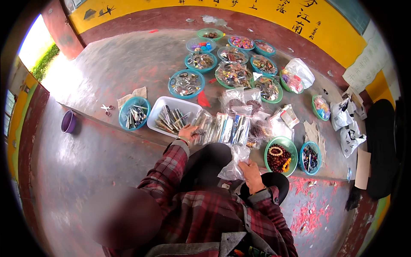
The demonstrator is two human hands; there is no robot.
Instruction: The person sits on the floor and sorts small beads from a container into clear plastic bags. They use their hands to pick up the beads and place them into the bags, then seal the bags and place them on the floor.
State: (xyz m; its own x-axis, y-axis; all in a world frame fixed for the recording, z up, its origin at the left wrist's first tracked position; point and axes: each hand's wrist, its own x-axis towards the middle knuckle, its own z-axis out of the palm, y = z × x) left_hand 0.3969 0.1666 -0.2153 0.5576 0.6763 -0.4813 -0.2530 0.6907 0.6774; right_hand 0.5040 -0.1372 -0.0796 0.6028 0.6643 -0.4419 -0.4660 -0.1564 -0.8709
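Observation:
My left hand [187,132] is by the right front corner of a white tray [150,124] of pens. Its fingers are bent at the edge of a clear packet of pens [204,124]; a small dark thing shows at the fingertips, too small to name. Several more clear packets of pens [223,127] lie in a row to the right. My right hand [252,174] is closed on a crumpled clear plastic bag [235,163], held up over my lap between my knees. Close to it stands a green bowl [292,147] of beaded bracelets.
Left of the tray are a blue basin [147,112] of pens and scissors [107,109]. Behind are several basins of small goods [233,73]. A blue basket [318,160] stands right, white bags [342,115] beyond it. A purple bucket [68,121] stands below the ledge.

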